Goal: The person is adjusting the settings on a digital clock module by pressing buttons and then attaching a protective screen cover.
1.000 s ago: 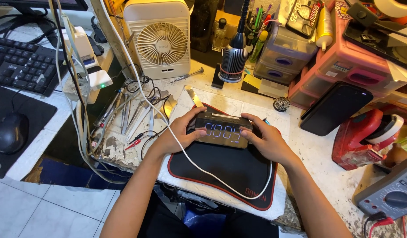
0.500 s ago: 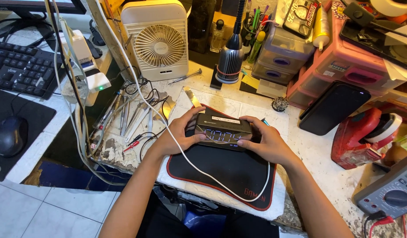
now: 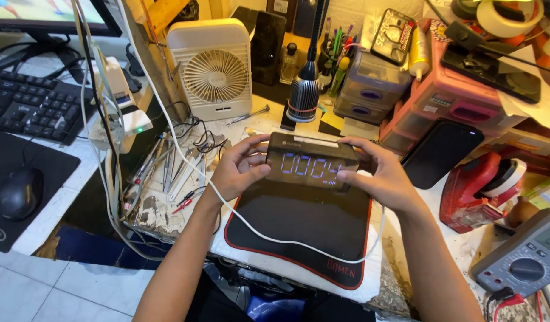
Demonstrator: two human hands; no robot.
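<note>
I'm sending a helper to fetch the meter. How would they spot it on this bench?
Start at the black mat with red edging. Go right, past the red tape dispenser, to the bench's near right corner. The multimeter is grey, with a round dial and red leads.

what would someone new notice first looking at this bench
The dark rectangular digital clock with glowing blue digits, held at centre between the left hand and right hand above a black red-edged mat. Behind it stands a cream desk fan; a grey multimeter lies at lower right.
</note>
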